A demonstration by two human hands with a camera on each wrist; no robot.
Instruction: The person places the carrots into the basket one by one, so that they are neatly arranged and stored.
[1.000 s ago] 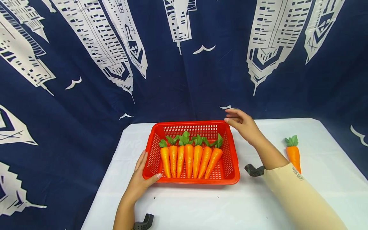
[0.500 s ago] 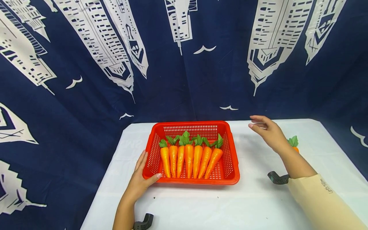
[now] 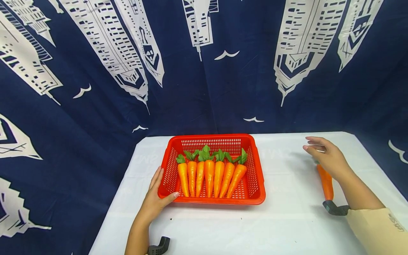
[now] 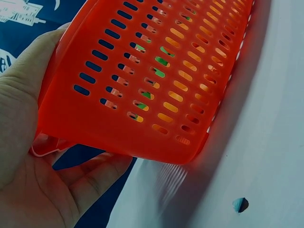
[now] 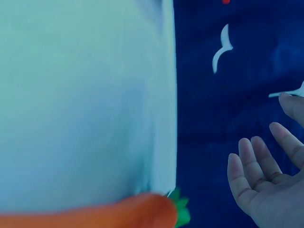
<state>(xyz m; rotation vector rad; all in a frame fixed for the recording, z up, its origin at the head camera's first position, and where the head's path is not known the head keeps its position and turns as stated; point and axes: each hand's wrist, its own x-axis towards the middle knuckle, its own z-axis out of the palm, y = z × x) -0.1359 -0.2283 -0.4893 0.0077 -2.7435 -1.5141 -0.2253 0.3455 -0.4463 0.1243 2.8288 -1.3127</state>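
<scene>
A red plastic basket [image 3: 220,200] with slotted walls sits mid-table, holding a row of several orange carrots [image 3: 209,179] with green tops at the back. My left hand [image 3: 152,206] grips its front left corner. In the left wrist view, thumb and fingers lie on either side of the rim of the basket [image 4: 114,137]. Off to the right, my right hand [image 3: 333,160] hovers over a single carrot [image 3: 326,182], partly covering its leafy end. The right wrist view has this carrot [image 5: 95,216] along the bottom edge, apart from the loosely spread fingers [image 5: 251,164].
A white cloth covers the table [image 3: 255,230]. Behind it hangs a dark blue curtain [image 3: 210,95] printed with white buildings and birds. Black wrist cameras [image 3: 334,209] are worn on both arms.
My right hand has moved right, from beside the basket's back right corner to above the lone carrot. The left hand, basket and carrots in it have stayed put.
</scene>
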